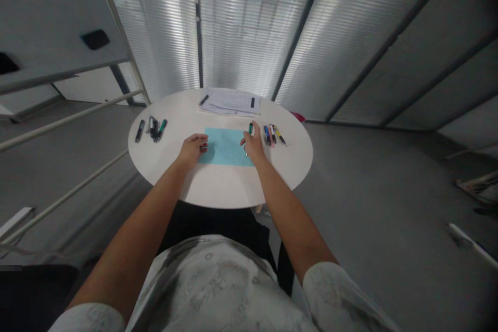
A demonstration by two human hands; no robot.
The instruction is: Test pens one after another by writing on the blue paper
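Both your hands rest on the blue paper (226, 147).
Left hand (192, 149) loosely curled, empty; right hand (253, 145) pinches a green marker (251, 128).

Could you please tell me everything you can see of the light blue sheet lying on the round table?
The light blue sheet looks like paper, rectangular, lying flat near the middle of the white round table. Faint lines show on it, too small to read. The left hand rests on its left edge; the right hand covers its right edge, beside a green-capped marker.
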